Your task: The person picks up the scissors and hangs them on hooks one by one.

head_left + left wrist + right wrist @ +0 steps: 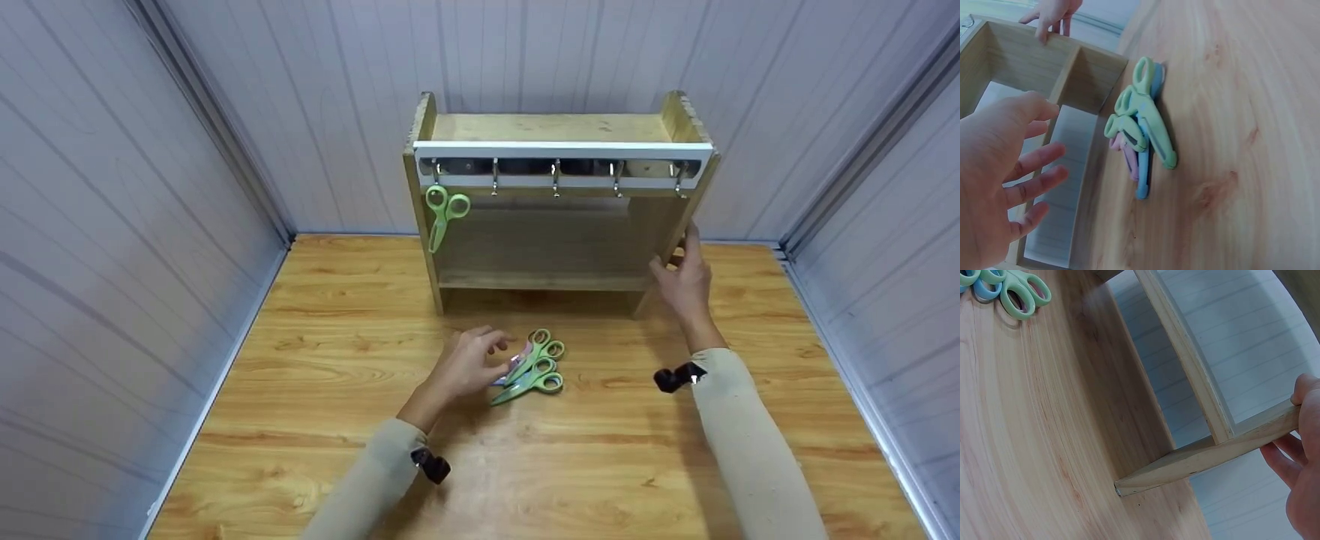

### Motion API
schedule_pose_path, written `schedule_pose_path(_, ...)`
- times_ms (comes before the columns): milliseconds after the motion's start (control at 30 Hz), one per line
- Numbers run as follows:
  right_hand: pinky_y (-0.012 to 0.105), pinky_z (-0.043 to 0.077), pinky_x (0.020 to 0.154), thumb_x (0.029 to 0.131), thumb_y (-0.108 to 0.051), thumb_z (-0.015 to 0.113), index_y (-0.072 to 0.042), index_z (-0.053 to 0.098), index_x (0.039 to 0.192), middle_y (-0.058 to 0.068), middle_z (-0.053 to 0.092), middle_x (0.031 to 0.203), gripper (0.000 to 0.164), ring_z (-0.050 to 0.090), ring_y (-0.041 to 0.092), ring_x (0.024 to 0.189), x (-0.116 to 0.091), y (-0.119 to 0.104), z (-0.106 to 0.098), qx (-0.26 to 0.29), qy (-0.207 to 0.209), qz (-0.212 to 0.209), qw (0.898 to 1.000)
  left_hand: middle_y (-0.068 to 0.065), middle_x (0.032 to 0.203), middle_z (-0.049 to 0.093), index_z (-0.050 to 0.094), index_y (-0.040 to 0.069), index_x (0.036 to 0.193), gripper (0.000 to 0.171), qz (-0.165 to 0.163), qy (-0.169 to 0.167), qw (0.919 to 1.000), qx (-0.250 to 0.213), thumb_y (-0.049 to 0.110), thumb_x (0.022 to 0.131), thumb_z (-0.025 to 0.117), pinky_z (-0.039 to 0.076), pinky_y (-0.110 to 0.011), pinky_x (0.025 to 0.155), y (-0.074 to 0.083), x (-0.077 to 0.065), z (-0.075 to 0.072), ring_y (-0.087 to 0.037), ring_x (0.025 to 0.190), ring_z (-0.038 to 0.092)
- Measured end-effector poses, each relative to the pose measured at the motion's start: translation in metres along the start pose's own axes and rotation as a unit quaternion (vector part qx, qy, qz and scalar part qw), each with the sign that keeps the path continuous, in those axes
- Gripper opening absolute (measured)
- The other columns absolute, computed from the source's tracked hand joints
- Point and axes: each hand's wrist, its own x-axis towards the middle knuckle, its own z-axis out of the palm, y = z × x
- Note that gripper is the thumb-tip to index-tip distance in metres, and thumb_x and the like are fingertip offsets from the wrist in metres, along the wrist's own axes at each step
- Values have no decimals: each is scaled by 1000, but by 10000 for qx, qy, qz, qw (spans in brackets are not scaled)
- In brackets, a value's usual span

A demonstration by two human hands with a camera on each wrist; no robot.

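Several safety scissors lie in a small pile on the wooden floor: green scissors [1151, 115] on top, with blue scissors [1143, 177] and pink scissors [1130, 160] partly covered beneath. Just left of the pile in the head view hovers my left hand [469, 361], its fingers loosely bent and holding nothing. My right hand [686, 283] grips the right side panel of a wooden shelf [544, 281], thumb on one face and fingers on the other. One pair of green scissors [439, 217] hangs from the leftmost hook of the white hook rail [517, 148] on the shelf's front.
The other metal hooks [556, 176] on the rail carry nothing. Behind the shelf stands a pale panelled wall [360, 112], and similar walls close in the left and right sides. Bare wooden floor [600, 465] stretches in front of the pile.
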Motion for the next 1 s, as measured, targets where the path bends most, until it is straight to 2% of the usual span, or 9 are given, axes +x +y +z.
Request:
schedule_pose_path(167, 3, 45, 81, 105, -8, 65, -22, 25, 178, 32, 61, 158, 85, 73, 54, 128, 1, 0, -1, -1, -77, 87, 9999, -6, 113, 84, 81, 13, 134, 39, 16, -191, 9989, 429, 29, 98, 81, 58, -51, 92, 4, 0, 4, -28, 103, 80)
schedule_pose_path(367, 1, 44, 76, 103, -6, 67, -18, 30, 176, 31, 67, 150, 83, 76, 56, 122, 0, 0, 2, -62, 132, 16, 9999, -3, 106, 87, 84, 15, 127, 32, 63, -463, 9981, 406, 27, 97, 80, 56, -35, 78, 5, 1, 9, -19, 93, 81)
schedule_pose_path(467, 1, 43, 75, 102, -5, 67, -17, 32, 176, 31, 69, 147, 82, 77, 56, 120, 0, -1, 2, -62, 198, -15, 9998, -2, 104, 88, 85, 17, 124, 31, 98, -597, 9967, 537, 28, 96, 80, 52, -31, 75, 5, 0, 12, -18, 89, 81)
schedule_pose_path(733, 1, 43, 76, 102, -5, 65, -17, 32, 176, 33, 67, 151, 81, 76, 57, 122, 0, -1, 2, -82, 163, 2, 9998, -2, 102, 85, 87, 18, 119, 30, 69, -881, 9931, 765, 35, 94, 83, 50, -33, 75, 4, -3, 19, -19, 86, 76)
schedule_pose_path(1000, 2, 44, 78, 102, -5, 66, -14, 31, 175, 34, 66, 152, 82, 75, 57, 122, 0, 0, 2, -98, 151, -17, 9998, -1, 98, 82, 88, 21, 116, 30, 122, -906, 9910, 983, 38, 91, 89, 50, -37, 76, 4, -4, 24, -18, 82, 71)
